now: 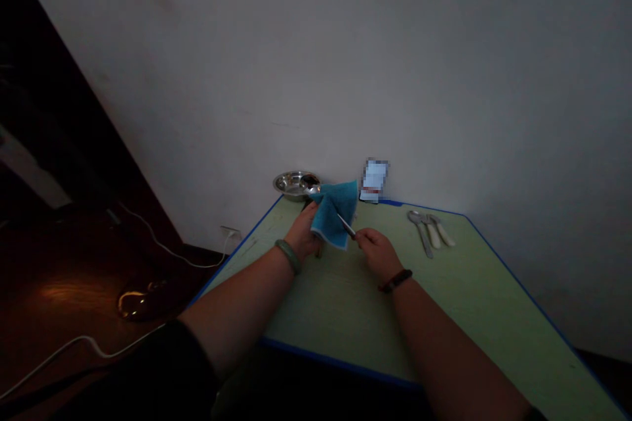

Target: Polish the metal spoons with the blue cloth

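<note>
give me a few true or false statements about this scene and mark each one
The left hand holds the blue cloth. True.
The right hand is empty. False: it holds a small knife, blade toward the cloth.
The steel dish sits beside the right hand. False: the steel dish is beyond the cloth, by the wall.
Cream-handled cutlery lies on the green table, right of the right hand. True.
A green bangle sits just behind the left hand. True.
</note>
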Motion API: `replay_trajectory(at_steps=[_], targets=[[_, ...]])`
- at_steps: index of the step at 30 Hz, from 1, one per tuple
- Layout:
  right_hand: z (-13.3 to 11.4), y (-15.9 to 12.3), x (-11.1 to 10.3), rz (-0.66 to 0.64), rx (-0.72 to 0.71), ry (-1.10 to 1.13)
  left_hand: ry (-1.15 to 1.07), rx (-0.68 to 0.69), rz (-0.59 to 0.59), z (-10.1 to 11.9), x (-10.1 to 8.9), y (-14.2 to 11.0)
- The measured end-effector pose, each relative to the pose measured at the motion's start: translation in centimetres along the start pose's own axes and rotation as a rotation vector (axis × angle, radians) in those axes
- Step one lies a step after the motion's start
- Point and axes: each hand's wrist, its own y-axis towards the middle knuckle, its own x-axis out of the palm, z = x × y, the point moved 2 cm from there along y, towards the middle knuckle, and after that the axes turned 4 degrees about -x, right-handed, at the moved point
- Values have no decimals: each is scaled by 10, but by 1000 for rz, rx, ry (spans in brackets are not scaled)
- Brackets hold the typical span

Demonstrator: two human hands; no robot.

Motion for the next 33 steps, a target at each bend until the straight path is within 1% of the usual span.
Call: replay_trajectory(at_steps=[2, 5, 7, 10, 13, 17, 24, 30, 33], targets=[[0, 0, 0, 2, -10, 5, 15, 30, -1, -1, 1, 0], [-1, -1, 0, 13, -26, 6, 27, -2, -18, -4, 0, 1], [-1, -1, 1, 18, -32, 0, 29, 0, -27, -6, -1, 2], [0, -1, 1, 28, -32, -6, 50, 7, -71, -9, -1, 1], [1, -1, 1, 38, -39, -9, 97, -33, -104, -12, 2, -2], [2, 0, 2, 46, -31, -14, 121, -89, -111, -15, 6, -6], [0, 0, 3, 70, -34, -35, 144, -128, -123, -17, 7, -7], [0, 0, 3, 69, -45, -33, 206, -151, -171, -19, 9, -9], [-1, -1, 3, 59, -53, -26, 223, -154, -168, -21, 8, -9]])
